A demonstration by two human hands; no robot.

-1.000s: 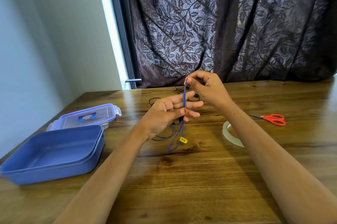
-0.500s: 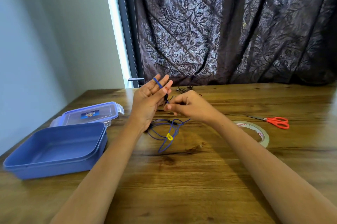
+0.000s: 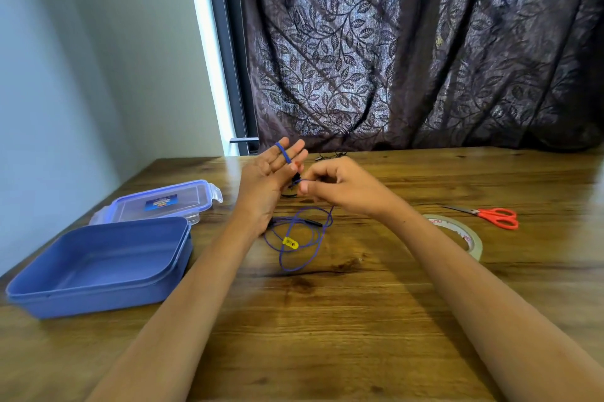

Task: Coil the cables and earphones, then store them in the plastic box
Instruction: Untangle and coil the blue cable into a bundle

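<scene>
Blur softens my right hand (image 3: 340,187), so I can only just make out its thumb and fingertips pinching the thin blue cable (image 3: 295,239) close to my left palm. My left hand (image 3: 268,182) stands with fingers spread and upright, a turn of the cable wrapped across two of them; the rest hangs down and lies in loose loops near the middle of the tabletop (image 3: 327,336), carrying a small yellow tag (image 3: 290,243) whose print I cannot read. Black earphone wire (image 3: 330,156) lies at the far edge, partly hidden behind my hands. The blue plastic box (image 3: 98,267) sits open at the left edge, with its clear lid (image 3: 163,202) flat just behind it. A tape roll (image 3: 457,234), partly covered by my right forearm, and orange-handled scissors (image 3: 490,215) lie toward the right edge. The wood is glossy and knotted, and a dark curtain (image 3: 408,41) with a leaf pattern hangs behind, beside a pale wall.
</scene>
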